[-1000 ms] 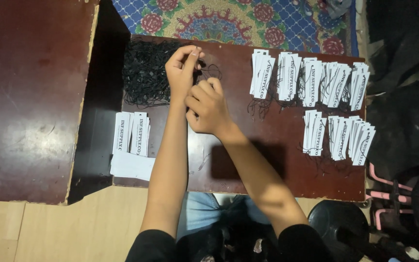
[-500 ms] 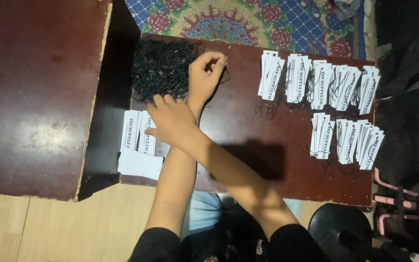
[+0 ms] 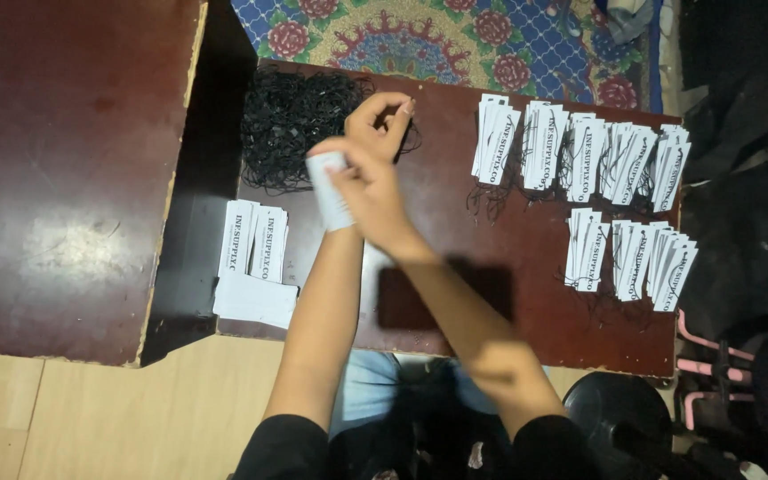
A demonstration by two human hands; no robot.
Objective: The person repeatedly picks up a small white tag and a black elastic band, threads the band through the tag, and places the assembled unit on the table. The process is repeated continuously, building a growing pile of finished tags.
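Observation:
My left hand [image 3: 382,117] is raised over the right edge of a heap of black string loops [image 3: 291,124], fingertips pinched on a thin black loop. My right hand [image 3: 364,182] crosses just below it and holds a white paper tag [image 3: 326,188] upright, close to the left hand's fingers. A small stack of white printed tags [image 3: 255,240] lies on the dark brown table [image 3: 437,293] to the left of my forearms, on top of some blank white cards [image 3: 255,302].
Rows of strung white tags [image 3: 580,151] are laid out at the table's right, with a second row [image 3: 633,253] beneath. A larger dark red table [image 3: 64,178] stands to the left. A patterned rug [image 3: 437,40] lies beyond, and dark bags [image 3: 748,222] sit at the right.
My right hand went left to the tag stack, then came back up with a white tag to meet the left hand. The left hand stayed by the string heap.

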